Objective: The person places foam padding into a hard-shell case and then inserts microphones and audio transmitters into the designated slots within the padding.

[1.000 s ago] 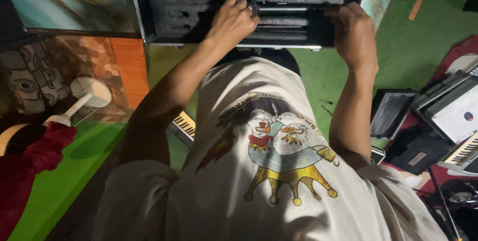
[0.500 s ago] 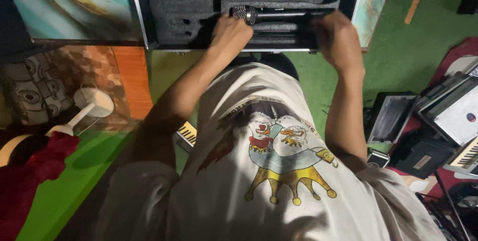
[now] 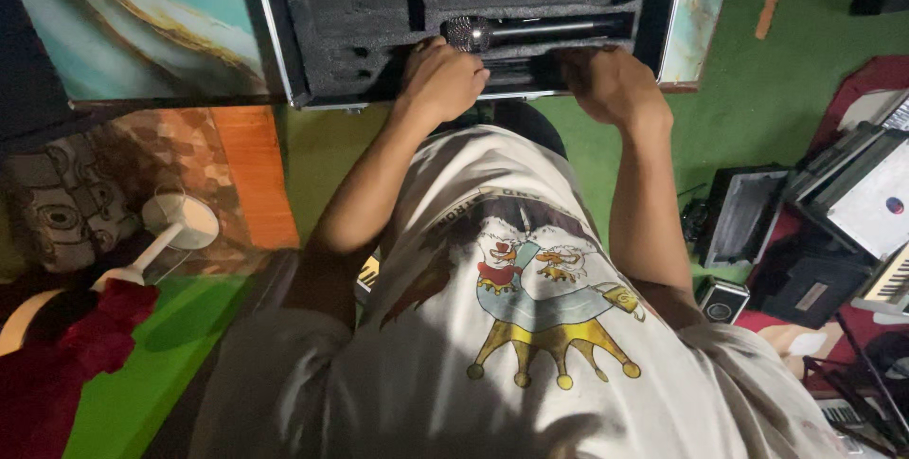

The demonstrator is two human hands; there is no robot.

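An open black case with grey foam lining lies on the floor in front of me. A microphone with a silver mesh head rests in a foam slot, its dark handle pointing right. My left hand sits just below the mesh head, fingers curled over the case's front part. My right hand is curled over the same front part further right. A dark slot runs between the two hands; what lies in it is hidden. My white printed shirt fills the lower middle.
A painted panel leans at the upper left. A white stand lamp lies on a patterned mat at left. Dark electronic boxes and keyboards crowd the right side on a green floor.
The case sits lower and larger in view now. The microphone's mesh head shows clearly above my left hand. Both hands have stayed on the case's front part.
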